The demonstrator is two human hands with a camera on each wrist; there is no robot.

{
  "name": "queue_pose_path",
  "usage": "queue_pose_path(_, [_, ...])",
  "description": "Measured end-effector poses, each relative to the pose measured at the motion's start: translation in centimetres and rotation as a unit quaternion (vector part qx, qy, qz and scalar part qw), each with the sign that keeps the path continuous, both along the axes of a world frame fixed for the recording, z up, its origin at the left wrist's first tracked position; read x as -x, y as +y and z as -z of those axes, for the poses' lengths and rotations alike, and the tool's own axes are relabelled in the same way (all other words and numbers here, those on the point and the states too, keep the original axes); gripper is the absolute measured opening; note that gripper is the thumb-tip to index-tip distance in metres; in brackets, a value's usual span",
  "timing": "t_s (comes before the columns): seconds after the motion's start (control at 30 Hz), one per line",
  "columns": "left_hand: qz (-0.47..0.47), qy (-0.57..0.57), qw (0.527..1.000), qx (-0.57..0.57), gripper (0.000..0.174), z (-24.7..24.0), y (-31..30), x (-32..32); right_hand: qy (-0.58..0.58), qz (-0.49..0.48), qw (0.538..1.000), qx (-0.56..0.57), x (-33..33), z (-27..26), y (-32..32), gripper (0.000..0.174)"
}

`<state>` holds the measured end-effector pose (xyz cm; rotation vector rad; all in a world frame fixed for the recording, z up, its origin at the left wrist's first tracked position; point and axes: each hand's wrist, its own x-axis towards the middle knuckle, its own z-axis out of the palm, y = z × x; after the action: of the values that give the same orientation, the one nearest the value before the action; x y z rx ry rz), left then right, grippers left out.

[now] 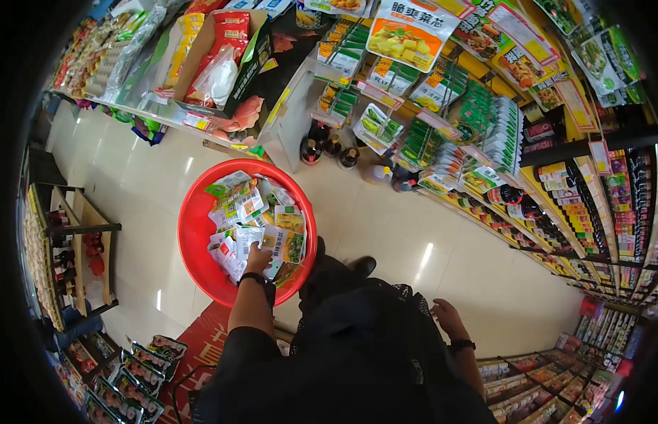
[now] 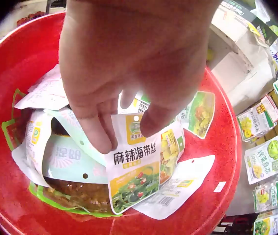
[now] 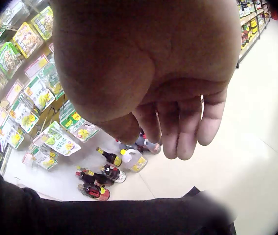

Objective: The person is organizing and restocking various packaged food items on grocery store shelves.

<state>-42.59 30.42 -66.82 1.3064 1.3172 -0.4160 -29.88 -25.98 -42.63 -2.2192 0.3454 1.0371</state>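
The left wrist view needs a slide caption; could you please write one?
The left hand grips a spicy kelp packet near its top, among other food packets in a red tub.

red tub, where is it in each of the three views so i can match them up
Head: the red tub stands on the floor, left of centre.
Left wrist: the red tub fills most of the picture, below the left hand.
Right wrist: not in it.
Shared landmark: the hanging packets, upper right of centre in head, right edge in left wrist, left side in right wrist.
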Motion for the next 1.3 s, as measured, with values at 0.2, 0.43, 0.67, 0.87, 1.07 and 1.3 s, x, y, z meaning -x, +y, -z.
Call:
queue_pose_path(0.2, [0.080, -0.033, 0.996, 0.010, 0.024, 2.8, -1.9, -0.8, 0.011, -0.060, 0.998, 0.023, 3.0, -0.2, 0.3, 0.041])
queue_pose_path(0.43, [0.116, -0.071, 0.978, -0.156, 0.037, 2.6, 0.8, -2.0, 0.005, -0.050, 0.998, 0.023, 3.1, -0.5, 1.3, 0.040])
queue_pose_path(0.67, [0.177, -0.041, 0.942, -0.281, 0.038, 0.0, 7.3, -4.5, -0.004, -0.064, 0.997, 0.037, 2.6, -1.5, 4.3, 0.039])
queue_pose_path(0.87, [0.183, -0.090, 0.953, -0.225, 0.035, 1.5, 7.8, -6.1, 0.006, -0.071, 0.997, 0.038, 3.9, -0.6, 4.4, 0.039])
queue_pose_path(1.07, [0.165, -0.109, 0.975, -0.103, 0.032, 2.3, 5.6, -7.5, 0.004, -0.085, 0.994, 0.065, 3.8, -1.4, 6.0, 0.040])
queue_pose_path(1.3, [0.176, -0.120, 0.970, -0.114, 0.030, 3.7, 2.4, -6.4, -0.001, -0.106, 0.992, 0.061, 2.9, -0.7, 6.6, 0.039])
